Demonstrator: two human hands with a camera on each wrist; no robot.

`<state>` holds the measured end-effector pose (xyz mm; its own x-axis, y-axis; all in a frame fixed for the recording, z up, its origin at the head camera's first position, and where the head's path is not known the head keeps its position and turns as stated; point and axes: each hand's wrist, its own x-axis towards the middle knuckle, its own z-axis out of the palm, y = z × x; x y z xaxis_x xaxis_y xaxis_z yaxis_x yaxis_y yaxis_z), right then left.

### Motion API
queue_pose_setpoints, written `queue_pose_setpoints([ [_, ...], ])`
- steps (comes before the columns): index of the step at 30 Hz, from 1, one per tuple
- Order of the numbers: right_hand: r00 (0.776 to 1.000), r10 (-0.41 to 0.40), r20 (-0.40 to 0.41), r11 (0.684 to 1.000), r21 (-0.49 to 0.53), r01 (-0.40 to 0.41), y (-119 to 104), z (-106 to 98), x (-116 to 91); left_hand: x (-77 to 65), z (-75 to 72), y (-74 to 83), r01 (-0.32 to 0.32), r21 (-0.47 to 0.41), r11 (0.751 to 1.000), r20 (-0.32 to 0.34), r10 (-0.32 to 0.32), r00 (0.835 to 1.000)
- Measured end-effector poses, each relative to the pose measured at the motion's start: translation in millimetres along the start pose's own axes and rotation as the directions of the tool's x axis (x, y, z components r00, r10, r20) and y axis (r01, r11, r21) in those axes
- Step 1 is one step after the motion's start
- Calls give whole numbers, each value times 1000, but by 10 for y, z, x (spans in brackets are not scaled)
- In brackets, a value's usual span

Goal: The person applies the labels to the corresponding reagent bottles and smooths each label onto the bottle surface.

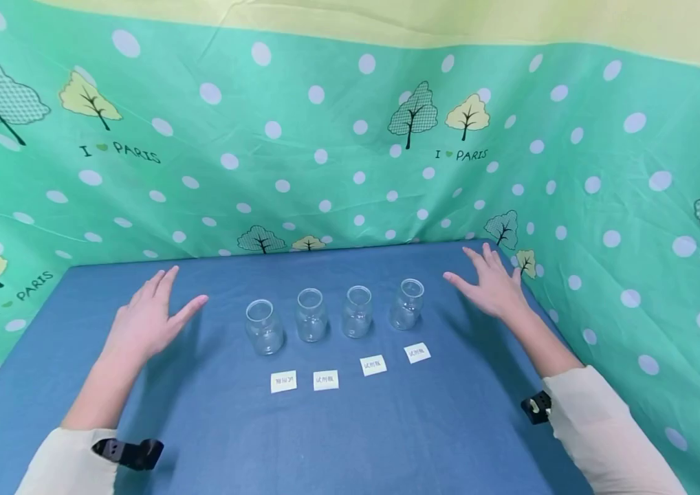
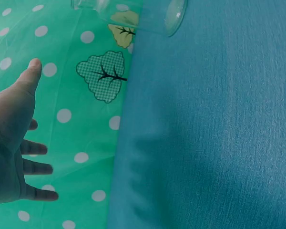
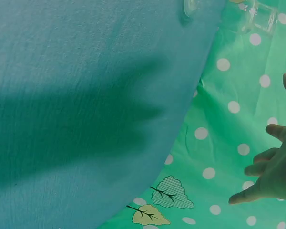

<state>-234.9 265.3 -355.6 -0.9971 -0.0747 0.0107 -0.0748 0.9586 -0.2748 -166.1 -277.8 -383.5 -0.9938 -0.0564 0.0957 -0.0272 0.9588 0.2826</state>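
Several clear glass jars stand upright in a row on the blue cloth, among them the leftmost jar (image 1: 265,328) and the rightmost jar (image 1: 407,306). In front of them lie several small white paper labels with handwriting, such as the left label (image 1: 284,381) and the right label (image 1: 417,353). To the left of the row my left hand (image 1: 146,316) hovers over the cloth, fingers extended and thumb spread, holding nothing. My right hand (image 1: 494,283) hangs on the right side with spread fingers, also holding nothing. Part of a jar (image 2: 152,14) shows at the top of the left wrist view.
The blue-covered table (image 1: 350,440) meets a green polka-dot curtain (image 1: 337,137) at the back and sides. Black wrist straps (image 1: 130,454) sit over the white sleeves. Both hands cast shadows on the cloth.
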Motion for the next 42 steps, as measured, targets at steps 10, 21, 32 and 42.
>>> queue_pose_setpoints([
  [10,999,-41,-2,995,95,41,4,39,-66,-58,-34,94,-62,-128,990,33,67,997],
  [21,993,-108,-38,968,225,114,34,153,-203,-264,31,171,-100,-267,958,86,127,988],
  [32,989,-141,-50,941,303,149,-104,246,-397,-459,112,282,-178,-414,893,74,228,971],
  [42,982,-184,-52,918,349,191,-257,373,-547,-551,250,372,-240,-437,867,73,300,951],
])
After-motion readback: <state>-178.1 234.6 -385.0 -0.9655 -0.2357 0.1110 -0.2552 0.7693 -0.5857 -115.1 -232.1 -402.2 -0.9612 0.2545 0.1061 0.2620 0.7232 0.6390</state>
